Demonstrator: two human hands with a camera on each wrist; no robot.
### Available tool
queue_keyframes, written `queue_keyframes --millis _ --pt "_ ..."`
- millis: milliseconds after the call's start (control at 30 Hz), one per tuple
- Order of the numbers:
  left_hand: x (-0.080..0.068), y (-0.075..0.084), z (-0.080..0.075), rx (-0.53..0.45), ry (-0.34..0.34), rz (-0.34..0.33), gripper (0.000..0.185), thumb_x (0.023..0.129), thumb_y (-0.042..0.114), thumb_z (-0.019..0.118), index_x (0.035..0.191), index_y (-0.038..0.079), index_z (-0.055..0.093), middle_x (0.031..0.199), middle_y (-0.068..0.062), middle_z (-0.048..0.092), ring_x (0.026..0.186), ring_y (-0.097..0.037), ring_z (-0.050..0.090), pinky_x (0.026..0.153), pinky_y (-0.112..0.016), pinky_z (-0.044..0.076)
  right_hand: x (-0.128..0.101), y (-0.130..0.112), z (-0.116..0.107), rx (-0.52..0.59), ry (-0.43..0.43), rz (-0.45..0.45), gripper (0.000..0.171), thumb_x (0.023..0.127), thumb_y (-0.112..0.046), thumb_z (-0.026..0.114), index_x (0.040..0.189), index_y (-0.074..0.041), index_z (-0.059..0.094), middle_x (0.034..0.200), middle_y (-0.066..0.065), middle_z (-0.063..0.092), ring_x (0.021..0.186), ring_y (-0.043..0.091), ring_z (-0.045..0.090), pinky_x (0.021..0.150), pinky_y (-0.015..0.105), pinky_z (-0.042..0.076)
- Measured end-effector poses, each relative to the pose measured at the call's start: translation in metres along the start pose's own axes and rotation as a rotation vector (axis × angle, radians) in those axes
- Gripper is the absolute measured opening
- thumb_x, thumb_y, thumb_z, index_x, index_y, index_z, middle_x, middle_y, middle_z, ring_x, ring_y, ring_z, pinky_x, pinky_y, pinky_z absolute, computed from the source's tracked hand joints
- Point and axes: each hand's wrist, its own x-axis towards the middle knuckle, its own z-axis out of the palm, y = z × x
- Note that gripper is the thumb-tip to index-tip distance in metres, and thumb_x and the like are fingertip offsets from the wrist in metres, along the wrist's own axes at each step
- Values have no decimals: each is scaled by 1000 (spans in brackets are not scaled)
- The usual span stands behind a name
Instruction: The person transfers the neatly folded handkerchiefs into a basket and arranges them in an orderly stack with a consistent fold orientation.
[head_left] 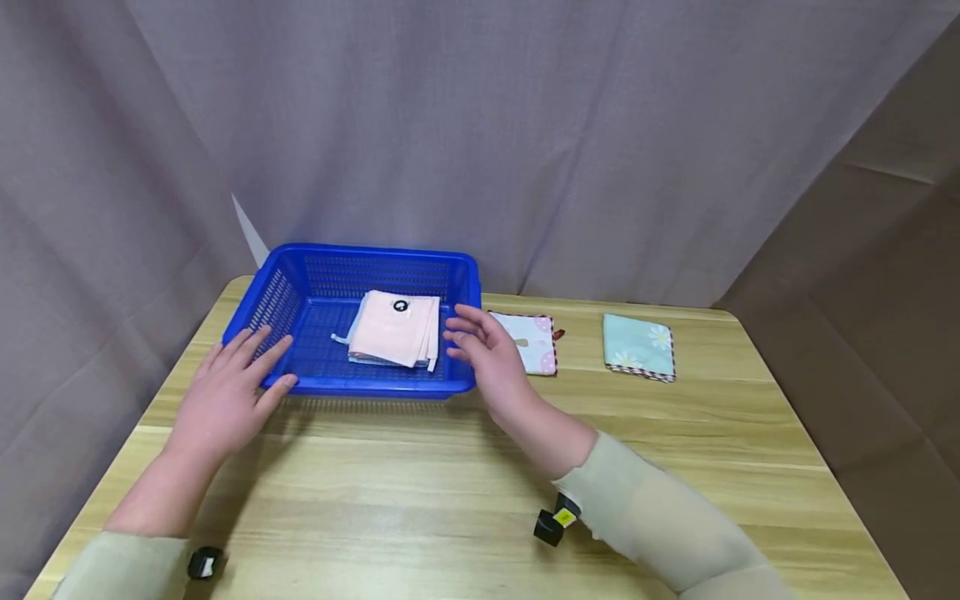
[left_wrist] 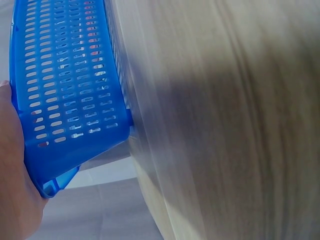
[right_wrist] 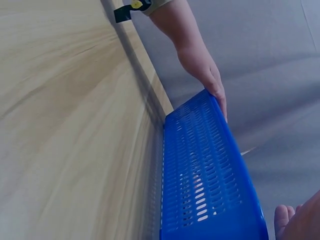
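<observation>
The basket (head_left: 315,371) by the left hand (head_left: 225,400) was blue; its top cloth (head_left: 393,329) was pale pink.

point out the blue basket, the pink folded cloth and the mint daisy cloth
blue basket (head_left: 375,387), head view, near rim
pink folded cloth (head_left: 393,333), head view, top face
mint daisy cloth (head_left: 636,343), head view, centre

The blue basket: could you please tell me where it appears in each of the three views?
Head: the blue basket sits left of centre on the wooden table, between the left hand and right hand, folded cloths inside.
Left wrist: its slotted wall fills the upper left.
Right wrist: its wall runs from centre to the bottom right.
Shared landmark: the wooden table.
</observation>
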Motion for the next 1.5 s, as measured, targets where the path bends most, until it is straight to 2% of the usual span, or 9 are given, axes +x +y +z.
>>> queue_keyframes --millis 133,333,467,567,633,933,1300,1500 --pt "0 0 0 5 3 0 62 102 52 46 151 15 43 157 -21 33 145 -44 22 119 -59 6 -7 0 -9 -10 1 -7 41 98 0 51 139 -2 51 126 19 62 119 38 58 92 33 55" --pt "-1 1 0 7 7 3 62 102 52 47 151 15 44 156 -21 33 145 -44 23 119 -60 8 -17 5 -22 -41 -10 -19 43 99 0 50 142 1 47 129 22 59 121 41 56 94 37 54" --pt "-1 1 0 6 6 1 62 102 52 47 151 14 44 156 -21 34 145 -44 23 118 -61 8 -22 9 -33 -60 -8 -14 42 99 0 50 142 1 47 131 24 57 120 38 58 94 38 54" --pt "-1 2 0 5 5 3 62 102 51 47 151 14 44 156 -21 33 145 -44 23 119 -60 7 -26 11 -41 -68 5 -4 41 99 0 50 140 -2 50 131 24 58 119 38 58 95 41 54" --pt "-1 2 -1 3 4 3 62 102 51 47 151 14 44 156 -22 33 145 -44 23 119 -60 7 -28 12 -47 -76 12 3 40 99 1 49 139 -3 51 130 23 58 116 32 61 95 41 54" --pt "-1 0 -1 -12 12 18 61 102 50 48 150 13 44 156 -22 34 145 -45 23 119 -59 6 -39 18 -74 -106 67 49 41 99 1 48 140 -3 50 128 18 59 119 36 58 96 43 53" --pt "-1 1 -1 -17 25 24 59 102 49 49 149 13 46 155 -22 35 144 -45 25 119 -60 8 -53 32 -107 -162 89 113 42 98 5 47 140 -2 49 134 28 52 120 38 55 102 51 47" --pt "-1 1 0 -20 21 21 60 102 49 49 149 13 45 155 -22 35 144 -45 24 119 -59 6 -57 33 -117 -194 103 118 47 96 6 47 143 1 46 135 28 51 120 37 56 102 51 47"
